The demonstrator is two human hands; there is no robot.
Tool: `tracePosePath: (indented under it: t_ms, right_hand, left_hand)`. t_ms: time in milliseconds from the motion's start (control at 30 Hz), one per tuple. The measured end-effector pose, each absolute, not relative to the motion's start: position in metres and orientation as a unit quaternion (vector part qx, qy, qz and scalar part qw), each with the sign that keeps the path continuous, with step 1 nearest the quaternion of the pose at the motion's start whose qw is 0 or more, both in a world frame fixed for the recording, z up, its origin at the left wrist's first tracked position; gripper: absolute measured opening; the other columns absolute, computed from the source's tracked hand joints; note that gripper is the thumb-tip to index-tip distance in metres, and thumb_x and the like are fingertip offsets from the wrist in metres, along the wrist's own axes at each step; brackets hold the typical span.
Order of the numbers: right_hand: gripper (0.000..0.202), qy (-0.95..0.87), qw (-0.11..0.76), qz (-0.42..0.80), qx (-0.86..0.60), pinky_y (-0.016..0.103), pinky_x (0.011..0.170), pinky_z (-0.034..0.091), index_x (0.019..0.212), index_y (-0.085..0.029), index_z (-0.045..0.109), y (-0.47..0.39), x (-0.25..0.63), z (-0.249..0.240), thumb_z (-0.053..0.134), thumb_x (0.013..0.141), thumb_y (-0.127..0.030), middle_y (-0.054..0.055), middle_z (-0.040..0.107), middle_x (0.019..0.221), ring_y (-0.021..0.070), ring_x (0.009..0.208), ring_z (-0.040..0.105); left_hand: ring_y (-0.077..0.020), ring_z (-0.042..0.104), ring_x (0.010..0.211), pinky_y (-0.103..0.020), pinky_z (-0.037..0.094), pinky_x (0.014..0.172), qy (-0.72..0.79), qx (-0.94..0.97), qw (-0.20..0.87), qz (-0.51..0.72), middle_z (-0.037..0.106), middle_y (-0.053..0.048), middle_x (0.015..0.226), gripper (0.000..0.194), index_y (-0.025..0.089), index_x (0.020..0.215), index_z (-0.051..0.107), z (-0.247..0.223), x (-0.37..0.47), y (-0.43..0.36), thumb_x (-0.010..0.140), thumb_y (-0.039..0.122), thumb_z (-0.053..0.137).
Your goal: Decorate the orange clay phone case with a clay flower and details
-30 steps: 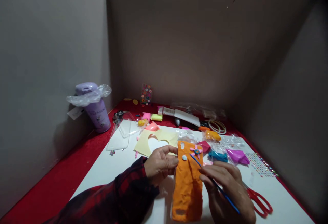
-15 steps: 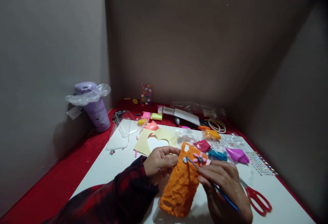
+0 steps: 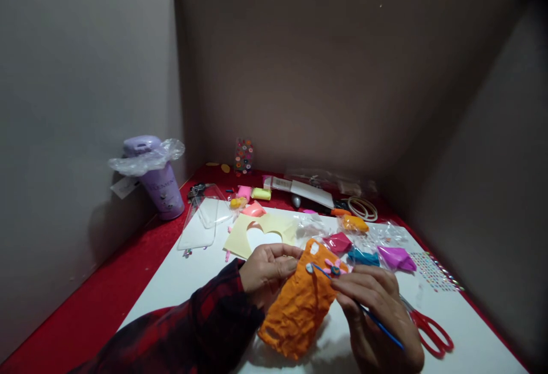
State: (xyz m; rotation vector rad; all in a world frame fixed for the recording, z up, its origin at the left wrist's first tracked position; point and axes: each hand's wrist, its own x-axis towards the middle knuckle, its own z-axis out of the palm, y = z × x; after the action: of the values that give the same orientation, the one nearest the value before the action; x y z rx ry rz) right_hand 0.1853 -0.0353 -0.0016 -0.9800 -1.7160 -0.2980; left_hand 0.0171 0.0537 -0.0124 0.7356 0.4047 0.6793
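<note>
My left hand grips the upper left edge of a phone case coated in bumpy orange clay, holding it tilted over the white board. A pink clay flower with a blue middle decorates its upper right, beside an uncovered camera hole. Between the thumb and fingers of my right hand is a thin blue stick tool. Its tip meets a small pale blue clay dot on the case, left of the flower.
Red-handled scissors lie at right, near a sheet of gem stickers. Bagged clay in magenta and blue sits behind my right hand. Yellow paper with a heart cutout, clear cases and a purple tumbler are leftward.
The orange case has turned slightly, its lower end swinging left and its top a little right. My right hand has shifted slightly right, the tool tip still at the pale dot.
</note>
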Motion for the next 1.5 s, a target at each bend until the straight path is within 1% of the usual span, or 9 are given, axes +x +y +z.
tracePosePath:
  t_ms: [200,333,500,600,967,1167,1267,1400,1500]
  right_hand:
    - [0.021,-0.705,0.567,-0.068,-0.42,0.043,0.074,0.04,0.089,-0.014,0.061,-0.036,0.186,-0.007,0.05,0.076,-0.004,0.007,0.061,0.082,0.0219,0.086,0.053]
    - [0.022,-0.696,0.577,-0.059,-0.424,0.045,0.076,0.038,0.09,-0.015,0.06,-0.036,0.186,-0.009,0.046,0.077,-0.004,0.007,0.061,0.081,0.0215,0.085,0.052]
    - [0.019,-0.727,0.55,-0.076,-0.403,0.043,0.074,0.039,0.088,-0.015,0.06,-0.035,0.188,-0.002,0.051,0.075,-0.004,0.006,0.061,0.08,0.0206,0.081,0.054]
    - [0.019,-0.749,0.531,-0.073,-0.389,0.042,0.074,0.038,0.087,-0.016,0.059,-0.034,0.191,0.002,0.05,0.076,-0.005,0.004,0.062,0.077,0.0192,0.077,0.055]
    - [0.014,-0.764,0.517,-0.079,-0.377,0.041,0.074,0.039,0.086,-0.016,0.059,-0.034,0.195,0.006,0.05,0.078,-0.008,0.005,0.063,0.076,0.02,0.078,0.056]
    - [0.014,-0.766,0.509,-0.085,-0.382,0.04,0.073,0.039,0.086,-0.017,0.059,-0.033,0.195,0.005,0.051,0.078,-0.009,0.004,0.063,0.076,0.019,0.077,0.055]
    - [0.016,-0.765,0.516,-0.084,-0.376,0.04,0.07,0.039,0.09,-0.017,0.06,-0.034,0.195,0.006,0.054,0.078,-0.011,0.003,0.062,0.074,0.0188,0.073,0.055]
    - [0.024,-0.744,0.558,-0.05,-0.363,0.036,0.064,0.04,0.095,-0.017,0.06,-0.037,0.192,0.008,0.055,0.075,-0.006,0.003,0.06,0.073,0.0172,0.069,0.056]
    - [0.023,-0.744,0.557,0.019,-0.368,0.036,0.064,0.042,0.092,-0.017,0.06,-0.037,0.191,0.008,0.056,0.074,-0.003,0.004,0.059,0.076,0.0173,0.07,0.056]
  left_hand:
    - [-0.0198,0.065,0.078,-0.031,0.046,0.078,0.203,0.359,0.856,0.312,0.069,-0.013,0.082,0.032,0.007,0.09,0.067,-0.016,0.016,0.055,0.062,0.02,0.075]
    - [-0.022,0.065,0.079,-0.034,0.046,0.079,0.207,0.36,0.857,0.306,0.069,-0.013,0.082,0.034,0.007,0.09,0.067,-0.019,0.017,0.057,0.06,0.022,0.076]
    - [-0.0178,0.064,0.075,-0.029,0.046,0.075,0.224,0.374,0.852,0.291,0.068,-0.012,0.082,0.036,0.008,0.09,0.067,-0.016,0.015,0.058,0.059,0.023,0.077]
    - [-0.0162,0.063,0.071,-0.028,0.046,0.071,0.234,0.382,0.849,0.28,0.068,-0.011,0.079,0.038,0.009,0.091,0.067,-0.014,0.014,0.058,0.059,0.025,0.077]
    - [-0.0163,0.063,0.067,-0.028,0.046,0.069,0.25,0.36,0.854,0.279,0.068,-0.01,0.075,0.043,0.008,0.087,0.067,-0.007,0.015,0.057,0.051,0.026,0.081]
    - [-0.0164,0.063,0.069,-0.028,0.045,0.07,0.243,0.364,0.855,0.277,0.069,-0.01,0.078,0.039,0.008,0.088,0.067,-0.003,0.013,0.055,0.054,0.025,0.079]
    - [-0.017,0.064,0.071,-0.028,0.045,0.071,0.244,0.36,0.856,0.279,0.069,-0.01,0.079,0.038,0.009,0.089,0.067,-0.003,0.013,0.056,0.056,0.024,0.078]
    - [-0.0182,0.064,0.073,-0.029,0.045,0.072,0.254,0.35,0.857,0.281,0.068,-0.011,0.081,0.035,0.009,0.088,0.067,-0.003,0.013,0.058,0.057,0.023,0.077]
    - [-0.0193,0.064,0.073,-0.031,0.045,0.072,0.252,0.348,0.858,0.281,0.068,-0.01,0.08,0.035,0.009,0.088,0.066,-0.002,0.013,0.059,0.058,0.023,0.077]
